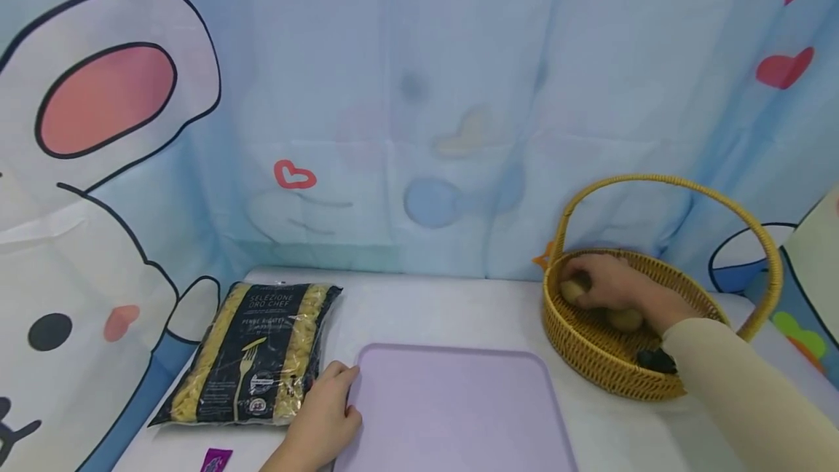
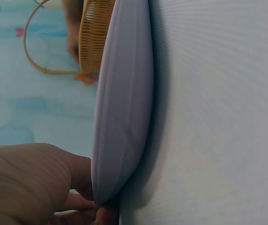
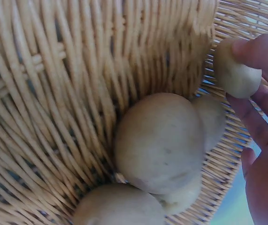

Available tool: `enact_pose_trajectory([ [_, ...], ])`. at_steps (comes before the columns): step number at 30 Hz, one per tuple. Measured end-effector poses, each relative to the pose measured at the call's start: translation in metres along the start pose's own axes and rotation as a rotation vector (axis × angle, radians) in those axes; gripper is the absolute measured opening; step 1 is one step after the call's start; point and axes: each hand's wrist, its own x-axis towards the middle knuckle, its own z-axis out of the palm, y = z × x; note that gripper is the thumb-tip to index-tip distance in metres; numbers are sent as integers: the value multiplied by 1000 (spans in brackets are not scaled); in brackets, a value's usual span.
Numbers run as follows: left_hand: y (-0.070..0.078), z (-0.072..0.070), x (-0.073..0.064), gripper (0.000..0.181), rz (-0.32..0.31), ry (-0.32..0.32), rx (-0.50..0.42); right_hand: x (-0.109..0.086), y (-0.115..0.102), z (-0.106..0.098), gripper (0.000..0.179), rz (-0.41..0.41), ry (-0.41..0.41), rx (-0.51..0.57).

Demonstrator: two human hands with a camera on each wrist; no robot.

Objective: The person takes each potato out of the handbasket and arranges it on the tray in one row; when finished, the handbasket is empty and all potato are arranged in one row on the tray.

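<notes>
My right hand [image 1: 609,284] reaches down into a round wicker basket [image 1: 593,357] with a tall hoop handle. In the right wrist view its thumb and fingers pinch a small tan potato [image 3: 237,70] near the basket's side. Several more potatoes lie below it, the biggest potato [image 3: 159,143] partly covering others. At the left edge of a pale lilac tray [image 1: 459,414], my left hand [image 1: 321,417] grips the rim. The left wrist view shows the fingers [image 2: 80,176] about the tray's edge, some partly hidden.
A bag of penne pasta [image 1: 252,355] lies left of the tray, close to the left hand. Near the front is a small purple packet [image 1: 215,459]. Something dark [image 1: 655,360] sits in the basket by the right forearm. A printed blue curtain [image 1: 459,93] hangs behind the table.
</notes>
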Motion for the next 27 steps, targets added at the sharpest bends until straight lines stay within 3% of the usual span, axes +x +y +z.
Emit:
enact_pose_trajectory([
  [6,3,-1,-1,48,6,-1,-13,-1,-8,-15,37,-64,31,-5],
  [14,1,-1,0,49,10,-7,-22,-7,-22,-34,38,-64,55,-25],
  [23,-2,2,-2,50,-22,-31,-3,-23,-34,-39,37,-191,151,-66],
  [27,0,2,-1,50,-8,-19,-11,-33,-40,-43,38,-208,184,-80],
])
